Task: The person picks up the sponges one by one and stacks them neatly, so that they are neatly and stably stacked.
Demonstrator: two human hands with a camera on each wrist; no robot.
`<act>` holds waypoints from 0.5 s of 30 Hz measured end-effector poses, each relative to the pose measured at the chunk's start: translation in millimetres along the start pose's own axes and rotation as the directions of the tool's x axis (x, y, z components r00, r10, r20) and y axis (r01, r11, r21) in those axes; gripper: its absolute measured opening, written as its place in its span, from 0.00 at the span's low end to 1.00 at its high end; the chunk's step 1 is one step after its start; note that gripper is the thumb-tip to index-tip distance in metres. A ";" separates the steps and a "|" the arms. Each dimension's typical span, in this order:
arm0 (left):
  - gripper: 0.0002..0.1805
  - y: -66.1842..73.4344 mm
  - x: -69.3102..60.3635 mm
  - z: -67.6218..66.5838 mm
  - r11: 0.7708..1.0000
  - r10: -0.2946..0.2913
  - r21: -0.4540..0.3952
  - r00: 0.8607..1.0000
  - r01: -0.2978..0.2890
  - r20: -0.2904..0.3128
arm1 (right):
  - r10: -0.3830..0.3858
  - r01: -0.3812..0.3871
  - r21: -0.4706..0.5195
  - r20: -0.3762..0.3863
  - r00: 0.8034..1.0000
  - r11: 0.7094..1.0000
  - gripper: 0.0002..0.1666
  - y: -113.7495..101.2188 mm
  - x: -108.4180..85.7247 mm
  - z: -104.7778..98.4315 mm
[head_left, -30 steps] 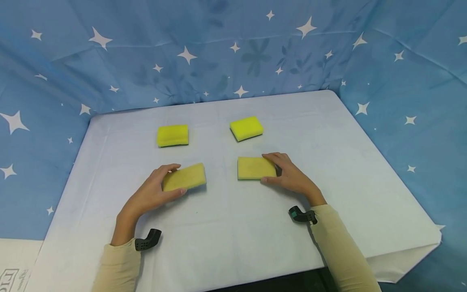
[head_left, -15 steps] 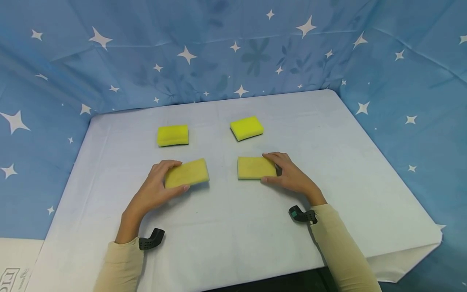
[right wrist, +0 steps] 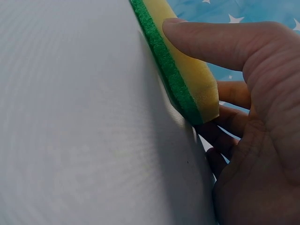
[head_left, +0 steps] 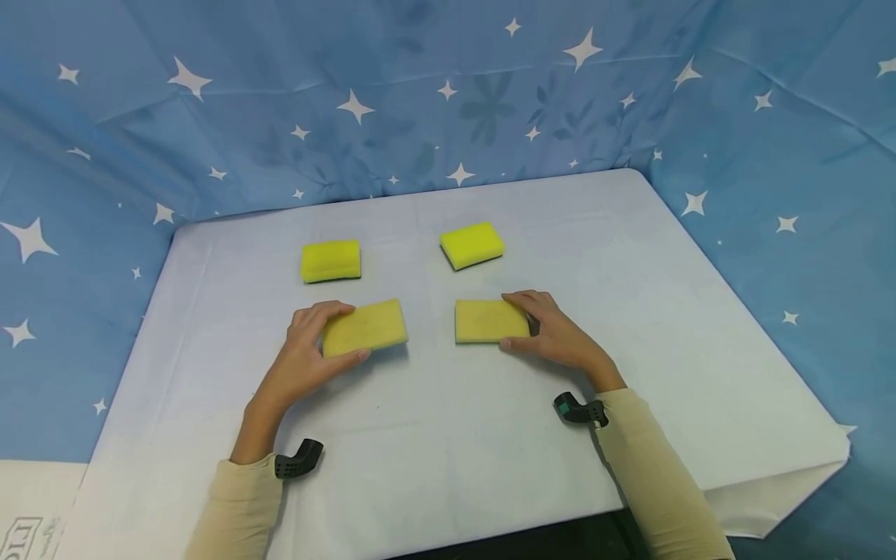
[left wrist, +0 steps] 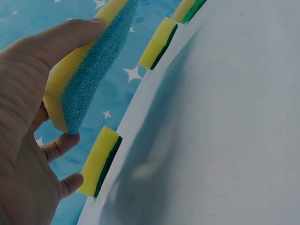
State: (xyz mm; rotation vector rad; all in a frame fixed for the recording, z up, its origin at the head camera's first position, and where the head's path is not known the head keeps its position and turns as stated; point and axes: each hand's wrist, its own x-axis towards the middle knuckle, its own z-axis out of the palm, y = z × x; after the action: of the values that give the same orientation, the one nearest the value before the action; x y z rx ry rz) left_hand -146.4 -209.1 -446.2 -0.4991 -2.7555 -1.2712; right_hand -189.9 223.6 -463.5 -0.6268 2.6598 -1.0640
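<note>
In the head view the left hand (head_left: 302, 359) grips a pale yellow sponge (head_left: 367, 327) by its left end, thumb on the near edge. The left wrist view shows that sponge's blue scouring side (left wrist: 98, 65), lifted off the table with a shadow beneath. The right hand (head_left: 560, 337) pinches the right end of another pale yellow sponge (head_left: 483, 321); its green layer (right wrist: 164, 58) lies close to the table surface in the right wrist view. Beyond the hands lie two brighter yellow sponges, one at left (head_left: 331, 260) and one at right (head_left: 472, 246), both dark underneath.
A white cloth (head_left: 434, 451) covers the table. Blue curtain fabric with white stars (head_left: 392, 93) hangs behind and at both sides. Printed pale material (head_left: 35, 498) shows at the lower left. Black wrist devices sit at the left (head_left: 299, 459) and right (head_left: 579, 409) wrists.
The left hand has moved slightly right and away from the body with its sponge, which is turned a little. The right hand and its sponge have stayed in place.
</note>
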 end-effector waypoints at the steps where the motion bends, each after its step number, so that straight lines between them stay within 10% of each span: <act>1: 0.39 0.1 0.1 0.3 1.000 0.003 0.001 1.000 -0.003 -0.004 | -0.003 0.003 0.001 0.001 1.000 1.000 0.51 0.1 0.2 0.1; 15: 0.39 4.7 13.9 2.7 0.999 0.051 -0.004 0.999 -0.051 0.002 | -0.011 0.011 -0.001 0.003 1.000 1.000 0.52 3.7 1.2 0.9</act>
State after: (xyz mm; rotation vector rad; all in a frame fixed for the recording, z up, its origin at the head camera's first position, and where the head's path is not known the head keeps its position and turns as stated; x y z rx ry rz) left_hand -157.9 -200.6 -441.9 -0.5667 -2.7240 -1.2657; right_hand -191.9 224.9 -466.7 -0.6428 2.6573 -1.0641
